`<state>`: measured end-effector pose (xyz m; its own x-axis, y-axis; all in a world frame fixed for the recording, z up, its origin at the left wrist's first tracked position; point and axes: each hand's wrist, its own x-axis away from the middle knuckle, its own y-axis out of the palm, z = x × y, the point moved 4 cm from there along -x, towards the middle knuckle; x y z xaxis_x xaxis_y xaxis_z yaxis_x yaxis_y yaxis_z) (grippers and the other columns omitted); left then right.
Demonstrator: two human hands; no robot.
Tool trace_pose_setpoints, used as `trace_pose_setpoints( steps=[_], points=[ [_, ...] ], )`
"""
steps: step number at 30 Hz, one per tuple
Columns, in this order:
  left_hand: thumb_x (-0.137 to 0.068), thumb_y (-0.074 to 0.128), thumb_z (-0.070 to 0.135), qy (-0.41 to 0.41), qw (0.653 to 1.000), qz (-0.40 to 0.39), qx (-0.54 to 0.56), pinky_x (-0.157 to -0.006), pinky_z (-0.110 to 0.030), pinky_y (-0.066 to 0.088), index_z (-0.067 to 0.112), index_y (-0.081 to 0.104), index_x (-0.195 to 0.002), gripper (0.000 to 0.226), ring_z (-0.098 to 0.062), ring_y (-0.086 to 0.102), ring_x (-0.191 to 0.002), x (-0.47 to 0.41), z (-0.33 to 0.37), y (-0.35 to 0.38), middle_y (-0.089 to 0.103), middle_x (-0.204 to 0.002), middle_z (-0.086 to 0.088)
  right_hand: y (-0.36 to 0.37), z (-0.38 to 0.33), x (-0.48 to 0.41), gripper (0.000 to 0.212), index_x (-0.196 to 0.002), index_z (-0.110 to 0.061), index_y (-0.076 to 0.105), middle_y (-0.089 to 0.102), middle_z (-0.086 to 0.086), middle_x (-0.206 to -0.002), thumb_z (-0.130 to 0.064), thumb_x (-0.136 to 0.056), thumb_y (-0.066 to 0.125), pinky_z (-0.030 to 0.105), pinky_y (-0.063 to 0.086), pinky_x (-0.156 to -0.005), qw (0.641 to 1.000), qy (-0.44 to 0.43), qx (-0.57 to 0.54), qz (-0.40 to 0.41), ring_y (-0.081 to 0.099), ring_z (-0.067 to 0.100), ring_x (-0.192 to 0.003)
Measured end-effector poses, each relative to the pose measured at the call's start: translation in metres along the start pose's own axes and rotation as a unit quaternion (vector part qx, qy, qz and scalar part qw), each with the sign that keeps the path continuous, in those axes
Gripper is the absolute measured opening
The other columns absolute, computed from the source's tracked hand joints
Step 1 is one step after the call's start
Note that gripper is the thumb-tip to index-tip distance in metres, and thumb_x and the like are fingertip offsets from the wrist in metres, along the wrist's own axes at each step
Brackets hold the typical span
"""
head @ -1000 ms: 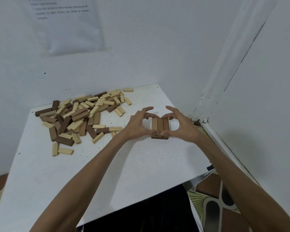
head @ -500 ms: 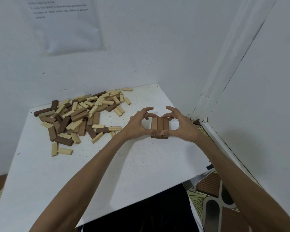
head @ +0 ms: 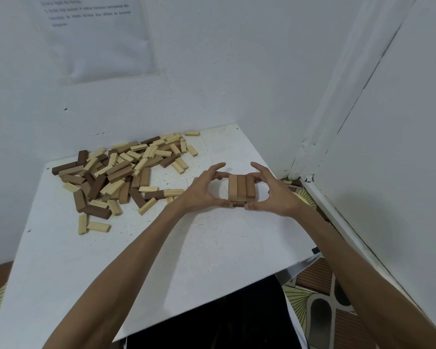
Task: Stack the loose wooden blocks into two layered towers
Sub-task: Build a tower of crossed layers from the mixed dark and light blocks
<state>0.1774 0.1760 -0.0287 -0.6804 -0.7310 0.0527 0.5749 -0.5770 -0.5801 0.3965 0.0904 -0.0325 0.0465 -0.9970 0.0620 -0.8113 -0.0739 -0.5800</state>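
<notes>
We are only at the start. Our left hand and right hand cup the small tower from either side. Thumbs are at its near end and curled fingers at its far end, so both hands grip it, seemingly to square its edges.

The tower stands on the white table, toward its right side. We can make out two layers. Three brown blocks lie side by side on top, running away from us. Beneath them is a crosswise layer that just shows at the near edge. Whether anything lies lower we cannot tell.

No second tower is in sight. The pile of loose blocks, light and dark mixed, sprawls across the table's far left, well apart from the tower, with a few strays at its edges. We judge that nearly all the work is left: many more layers here, then the whole second tower from that pile.
</notes>
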Motion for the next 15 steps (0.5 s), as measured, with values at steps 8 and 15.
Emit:
trace_pose_setpoints(
  steps=[8, 15],
  points=[
    [-0.064, 0.095, 0.044, -0.006, 1.0, 0.019, -0.013, -0.119, -0.051, 0.026, 0.033, 0.026, -0.156, 0.116, -0.008, 0.043, -0.136, -0.002, -0.004, 0.009, 0.058, -0.139, 0.013, 0.001, 0.008, 0.002, 0.12, -0.162, -0.033, 0.017, 0.053, -0.017, -0.141, -0.029, -0.071, 0.095, 0.015, 0.036, -0.094, 1.0, 0.003, -0.003, 0.01, 0.046, -0.013, -0.127],
    [-0.063, 0.095, 0.047, -0.008, 1.0, 0.024, -0.004, -0.117, -0.049, 0.03, 0.033, 0.028, -0.155, 0.114, -0.011, 0.046, -0.138, -0.005, -0.011, 0.01, 0.059, -0.133, 0.02, 0.002, 0.013, 0.002, 0.118, -0.162, -0.03, 0.017, 0.057, -0.013, -0.139, -0.027, -0.073, 0.094, 0.016, 0.039, -0.09, 1.0, 0.008, -0.002, 0.027, 0.047, -0.011, -0.127]
  ],
)
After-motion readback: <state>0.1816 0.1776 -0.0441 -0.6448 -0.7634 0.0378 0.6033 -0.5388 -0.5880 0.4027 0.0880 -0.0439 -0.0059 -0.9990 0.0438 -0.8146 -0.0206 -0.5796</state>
